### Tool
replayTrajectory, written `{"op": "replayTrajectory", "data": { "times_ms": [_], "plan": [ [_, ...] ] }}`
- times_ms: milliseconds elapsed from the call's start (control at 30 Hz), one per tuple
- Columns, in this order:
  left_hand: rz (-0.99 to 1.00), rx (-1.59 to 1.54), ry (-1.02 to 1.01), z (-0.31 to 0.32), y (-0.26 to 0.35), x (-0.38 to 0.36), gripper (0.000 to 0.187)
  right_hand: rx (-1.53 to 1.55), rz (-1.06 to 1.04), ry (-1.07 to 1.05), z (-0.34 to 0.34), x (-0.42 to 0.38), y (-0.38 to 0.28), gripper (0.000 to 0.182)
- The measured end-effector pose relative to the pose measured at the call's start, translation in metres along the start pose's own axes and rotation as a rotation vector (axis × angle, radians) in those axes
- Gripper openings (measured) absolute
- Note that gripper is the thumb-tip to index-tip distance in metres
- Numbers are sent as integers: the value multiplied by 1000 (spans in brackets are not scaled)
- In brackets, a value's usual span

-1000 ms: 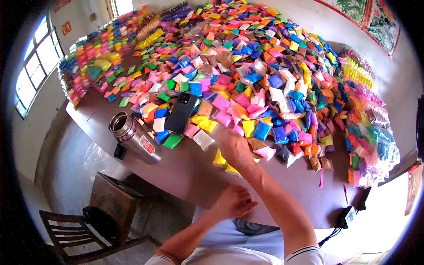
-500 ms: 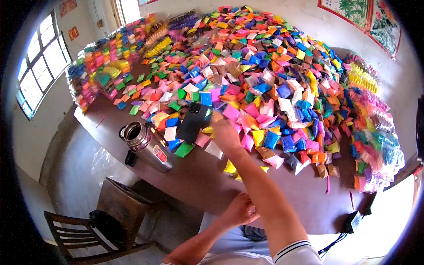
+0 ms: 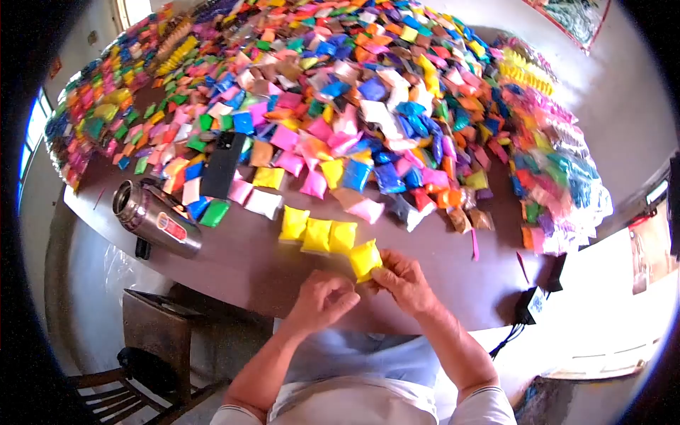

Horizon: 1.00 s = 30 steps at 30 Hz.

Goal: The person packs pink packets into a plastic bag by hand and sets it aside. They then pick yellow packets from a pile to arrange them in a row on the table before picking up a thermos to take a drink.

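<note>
Between the thumb and fingers of my right hand (image 3: 404, 280) is a small yellow packet (image 3: 365, 261), gripped at its right edge just above the table. My left hand (image 3: 322, 301) is beside it on the left, fingers loosely curled and thumb apart, with nothing visible in it. Three more yellow packets lie in a row just beyond: a left one (image 3: 294, 224), a middle one (image 3: 316, 235) and a right one (image 3: 343, 237) close to the held packet.
A large heap of colourful packets (image 3: 319, 92) covers the brown table (image 3: 439, 283). A black phone (image 3: 222, 166) rests at its near edge. To the left stands a steel thermos (image 3: 159, 219). Bagged packets (image 3: 559, 163) line the right side, near a small black box (image 3: 530, 306).
My right hand has come back from the heap toward me and now holds a yellow packet. My left hand has moved forward and left. The camera view has shifted right and down.
</note>
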<state>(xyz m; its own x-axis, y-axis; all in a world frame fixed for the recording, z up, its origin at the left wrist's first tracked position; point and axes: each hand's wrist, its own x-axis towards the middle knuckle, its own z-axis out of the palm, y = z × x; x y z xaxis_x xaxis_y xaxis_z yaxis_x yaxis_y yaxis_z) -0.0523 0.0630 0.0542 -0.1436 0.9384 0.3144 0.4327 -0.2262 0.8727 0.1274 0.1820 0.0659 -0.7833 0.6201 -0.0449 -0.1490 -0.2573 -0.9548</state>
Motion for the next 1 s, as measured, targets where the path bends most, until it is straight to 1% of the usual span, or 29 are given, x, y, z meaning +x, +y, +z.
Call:
{"op": "replayTrajectory", "data": {
  "times_ms": [33, 100, 167, 200, 267, 333, 367, 433, 467, 533, 600, 633, 667, 733, 767, 800, 833, 900, 933, 1000],
  "plan": [
    [-10, 39, -46, -1, 0, 1, 26, 5, 5, 14, -1, -14, 5, 29],
    [74, 106, -26, 3, -5, 0, 26, -15, 108, 65, 5, -36, 9, 28],
    [93, 147, -23, 6, -2, 3, 26, -46, 102, 89, 13, -45, 14, 29],
    [118, 184, -11, 6, -1, 3, 25, -69, 64, 94, 17, -47, 17, 30],
    [99, 196, -28, 6, -7, 0, 24, -86, 22, 95, 20, -47, 16, 31],
    [81, 208, -40, 5, -10, -2, 24, -221, 48, 76, 22, -41, 4, 31],
    [73, 199, -33, 6, -10, -2, 24, -216, 45, 74, 21, -37, 4, 31],
    [66, 191, -27, 6, -9, -3, 23, -452, 73, 132, 19, -31, 6, 31],
    [74, 196, -34, 6, -9, -2, 24, -450, 71, 132, 19, -28, 8, 31],
    [86, 198, -41, 6, -7, -1, 24, -379, 116, 147, 17, -24, 11, 33],
    [66, 171, -93, 5, -3, 2, 36, -368, 122, 179, 18, -22, 16, 31],
    [67, 171, -93, 4, -4, 2, 36, -351, 131, 207, 21, -22, 18, 28],
    [63, 188, -81, 3, -6, 0, 32, -350, 132, 206, 27, -21, 21, 28],
    [53, 206, -73, 1, -6, -3, 28, 96, 14, 230, 37, -21, 26, 20],
    [27, 121, -53, 2, -4, -3, 30, 99, 16, 228, 39, -22, 27, 20],
    [1, 33, -33, 2, -4, -3, 32, 161, 14, 180, 40, -23, 27, 19],
    [-2, 33, -33, 2, -5, -3, 32, 223, 13, 133, 41, -25, 29, 19],
    [97, 91, -62, 1, -11, -3, 31, 182, 20, 138, 38, -26, 33, 21],
    [96, 92, -61, 1, -12, -3, 31, 140, 24, 143, 37, -27, 34, 24],
    [109, 138, -60, 2, -14, -3, 30, 186, 61, 179, 35, -26, 27, 25]
  ]
}}
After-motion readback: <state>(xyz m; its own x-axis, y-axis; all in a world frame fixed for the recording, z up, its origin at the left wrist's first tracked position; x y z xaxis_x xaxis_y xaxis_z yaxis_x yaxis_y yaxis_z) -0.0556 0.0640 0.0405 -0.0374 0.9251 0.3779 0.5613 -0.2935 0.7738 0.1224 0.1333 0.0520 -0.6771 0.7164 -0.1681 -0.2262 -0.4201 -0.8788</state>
